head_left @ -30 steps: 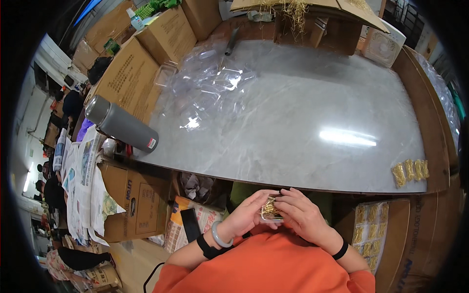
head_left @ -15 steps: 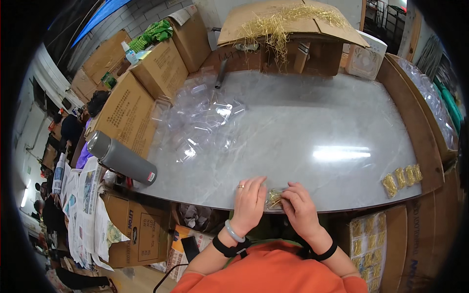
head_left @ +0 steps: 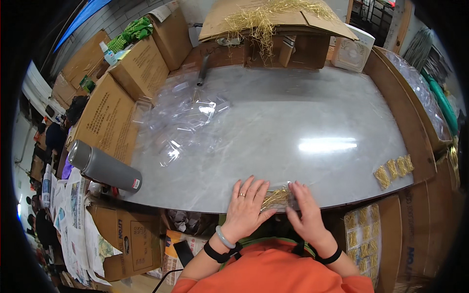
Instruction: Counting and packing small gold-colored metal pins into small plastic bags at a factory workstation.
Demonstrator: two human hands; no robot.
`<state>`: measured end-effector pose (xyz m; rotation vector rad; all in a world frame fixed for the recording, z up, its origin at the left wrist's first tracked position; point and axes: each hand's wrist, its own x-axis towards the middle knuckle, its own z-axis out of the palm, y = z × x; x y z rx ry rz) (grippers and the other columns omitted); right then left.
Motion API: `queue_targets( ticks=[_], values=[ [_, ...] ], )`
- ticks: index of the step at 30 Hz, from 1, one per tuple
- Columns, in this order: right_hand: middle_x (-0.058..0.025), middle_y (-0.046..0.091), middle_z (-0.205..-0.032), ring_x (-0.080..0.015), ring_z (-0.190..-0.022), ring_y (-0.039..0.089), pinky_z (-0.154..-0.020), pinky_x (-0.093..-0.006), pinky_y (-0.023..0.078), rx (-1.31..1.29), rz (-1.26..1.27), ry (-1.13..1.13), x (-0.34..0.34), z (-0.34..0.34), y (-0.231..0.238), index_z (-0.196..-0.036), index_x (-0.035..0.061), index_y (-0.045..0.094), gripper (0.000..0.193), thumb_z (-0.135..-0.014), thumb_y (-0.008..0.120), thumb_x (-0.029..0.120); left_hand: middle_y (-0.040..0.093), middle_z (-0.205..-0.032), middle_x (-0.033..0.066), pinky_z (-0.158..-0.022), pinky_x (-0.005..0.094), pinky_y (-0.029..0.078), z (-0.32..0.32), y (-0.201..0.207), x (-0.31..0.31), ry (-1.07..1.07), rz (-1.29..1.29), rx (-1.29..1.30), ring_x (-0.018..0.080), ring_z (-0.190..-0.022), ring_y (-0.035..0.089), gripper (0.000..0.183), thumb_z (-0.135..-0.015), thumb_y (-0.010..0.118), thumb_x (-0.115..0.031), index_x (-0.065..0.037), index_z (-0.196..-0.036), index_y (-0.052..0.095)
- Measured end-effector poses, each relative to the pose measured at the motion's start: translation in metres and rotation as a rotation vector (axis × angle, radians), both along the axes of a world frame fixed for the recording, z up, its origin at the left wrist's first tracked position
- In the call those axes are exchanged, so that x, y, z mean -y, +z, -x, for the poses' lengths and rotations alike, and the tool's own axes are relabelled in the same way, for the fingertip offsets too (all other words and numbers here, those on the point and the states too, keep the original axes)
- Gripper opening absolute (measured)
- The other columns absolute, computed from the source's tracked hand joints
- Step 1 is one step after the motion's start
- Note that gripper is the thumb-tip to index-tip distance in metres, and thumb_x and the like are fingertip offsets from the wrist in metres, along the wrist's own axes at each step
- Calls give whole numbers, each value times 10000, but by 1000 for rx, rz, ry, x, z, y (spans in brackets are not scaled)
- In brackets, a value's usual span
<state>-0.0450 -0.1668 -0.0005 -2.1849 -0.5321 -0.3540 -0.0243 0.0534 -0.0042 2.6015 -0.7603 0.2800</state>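
Observation:
A small clear plastic pack with golden shredded strands point(head_left: 276, 198) lies at the table's near edge, between my two hands. My left hand point(head_left: 245, 205) lies nearly flat at its left side, fingers stretched out and the thumb reaching to the pack's lower edge. At the right end of the pack is my right hand point(head_left: 306, 211), fingers extended and thumb apart, touching or very close to its edge. Several similar gold-filled packs point(head_left: 393, 171) stand in a row at the table's right edge. A pile of clear empty plastic boxes point(head_left: 188, 115) spreads over the left of the table.
A grey bottle point(head_left: 105, 166) lies tilted at the table's left edge. Cardboard boxes point(head_left: 105, 117) line the left. At the back, a carton point(head_left: 312, 51) carries loose gold strands point(head_left: 261, 27), beside a white fan point(head_left: 352, 52). Below right, a box holds rows of filled packs point(head_left: 362, 239).
Both hands have opened out around the pack, the right one letting go of its pinch. The gold strands now look longer and more exposed. The whole view has shifted slightly.

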Motion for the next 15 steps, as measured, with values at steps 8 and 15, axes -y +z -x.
queue_targets(
  ticks=[8,15],
  values=[
    [-163,675,-1039,-368,-912,635,-785,-451,513,33,-34,-184,-3,-4,6,-1232,21,612,353,-887,659,-42,483,-1408,154,-1192,579,250,2,-4,1,33,52,23,382,-1395,410,691,-968,611,-499,-36,-1462,477],
    [-159,668,-999,-338,-847,663,-720,-419,533,-187,-72,-133,4,-16,16,-1181,17,606,283,-904,652,-15,492,-1397,146,-1187,578,254,2,-4,1,35,32,43,382,-1389,417,702,-947,629,-502,-40,-1455,484]
  ],
)
